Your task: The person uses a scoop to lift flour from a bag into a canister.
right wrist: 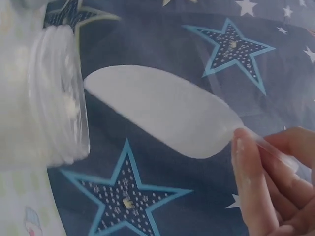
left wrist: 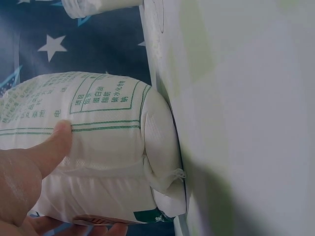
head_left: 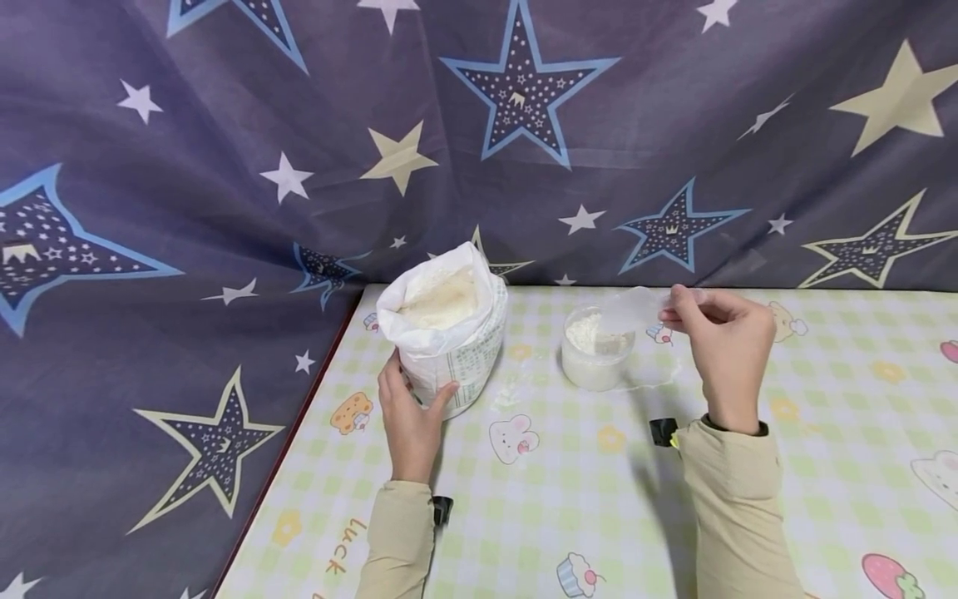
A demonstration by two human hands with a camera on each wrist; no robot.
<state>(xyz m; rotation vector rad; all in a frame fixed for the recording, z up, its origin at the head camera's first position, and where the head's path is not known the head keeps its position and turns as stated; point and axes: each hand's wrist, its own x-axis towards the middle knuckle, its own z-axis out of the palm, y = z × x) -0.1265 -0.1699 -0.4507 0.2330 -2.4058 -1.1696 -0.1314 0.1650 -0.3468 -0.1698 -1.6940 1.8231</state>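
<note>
My left hand (head_left: 412, 420) grips the lower side of a white woven flour bag (head_left: 467, 358), thumb on the printed front and fingers round the side. The bag stands upright with its top rolled back, pale flour (head_left: 443, 301) showing inside. In the left wrist view the thumb presses the bag (left wrist: 108, 152) below green print. My right hand (head_left: 729, 345) pinches the handle of a translucent white scoop (right wrist: 157, 110). The scoop's bowl overlaps the rim of a clear round jar (head_left: 595, 366) in the head view. White flour lies in the jar.
A checked tablecloth (head_left: 539, 507) with cartoon prints covers the table. Some white powder (head_left: 506, 395) is spilled between bag and jar, and a thin clear ring-like outline (head_left: 666, 383) lies right of the jar. A dark star-patterned curtain (head_left: 359, 100) hangs behind and at left.
</note>
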